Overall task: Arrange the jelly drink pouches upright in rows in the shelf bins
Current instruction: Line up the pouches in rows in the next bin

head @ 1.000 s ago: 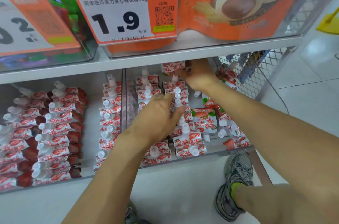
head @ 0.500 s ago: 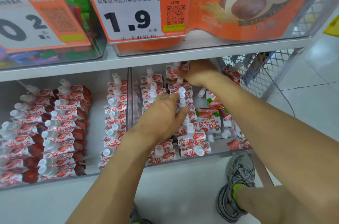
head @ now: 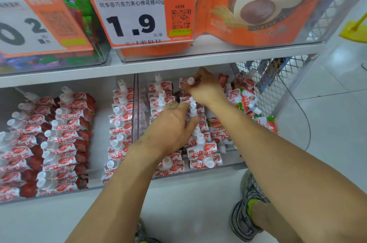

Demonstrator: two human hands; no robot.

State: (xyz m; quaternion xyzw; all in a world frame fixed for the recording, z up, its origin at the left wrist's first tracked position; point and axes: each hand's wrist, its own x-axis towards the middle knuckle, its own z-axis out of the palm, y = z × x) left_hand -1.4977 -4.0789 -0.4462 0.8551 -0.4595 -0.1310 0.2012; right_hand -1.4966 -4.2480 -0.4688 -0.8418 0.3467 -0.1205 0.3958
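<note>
Pale floor tiles (head: pixel 337 115) run along the right of a shop shelf, and nearest the camera a grey running shoe (head: pixel 246 209) stands on them below the right forearm. White shelf board (head: pixel 178 203) fronts two clear bins on the lower level. On the left, the left bin (head: pixel 95 186) holds jelly pouches (head: pixel 65 133) with white caps, standing in rows that lean to the left. Just beside it, the right bin (head: pixel 234 163) has two neat upright rows of the same pouches on its left side, and a loose heap of pouches (head: pixel 246 99) lying tilted against its right wall.

Over the neat rows, the left hand (head: pixel 170 125) rests with fingers bent down onto the caps of the pouches; whether it grips any of them cannot be told. Farther back, near the rear of the right bin, the right hand (head: pixel 206 89) pinches a pouch (head: pixel 188 82) by its neck, cap pointing left, held above the back end of the second row.

Behind the heap, a wire mesh panel (head: pixel 278 83) closes the shelf end. On the upper shelf stand an orange price tag (head: pixel 139 12) reading 1.9, a marshmallow bag (head: pixel 264 4) in a clear box, and a second tag (head: pixel 29 26) at the left.
</note>
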